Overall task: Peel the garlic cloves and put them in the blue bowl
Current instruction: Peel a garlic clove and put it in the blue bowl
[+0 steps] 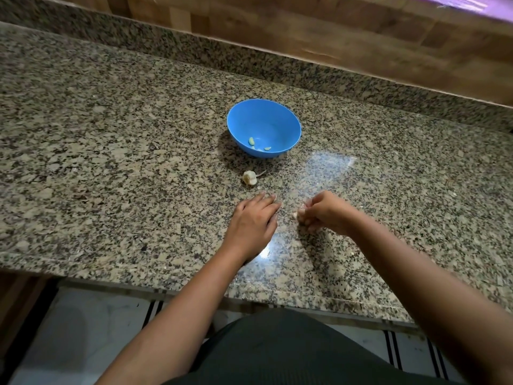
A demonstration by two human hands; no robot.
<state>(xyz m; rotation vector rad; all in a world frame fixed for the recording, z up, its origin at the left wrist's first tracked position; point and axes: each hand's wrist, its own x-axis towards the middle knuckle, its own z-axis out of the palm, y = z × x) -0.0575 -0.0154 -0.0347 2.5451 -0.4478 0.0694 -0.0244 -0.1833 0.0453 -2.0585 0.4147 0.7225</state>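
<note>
I see left hand [254, 221] flat on speckled granite surface [111, 162], right hand [325, 212] pinching pale garlic clove [296, 215]; round blue bowl [280, 118] holds peeled cloves [251, 140].

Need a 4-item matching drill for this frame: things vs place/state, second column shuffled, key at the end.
Things
1. left hand
2. right hand
3. garlic bulb
4. peeled cloves

Place or state
A. inside the blue bowl
B. pinches a garlic clove
C. lies on the counter between bowl and hands
D. fingers straight, holds nothing

Pairs: 1-D, 2-B, 3-C, 4-A
</note>
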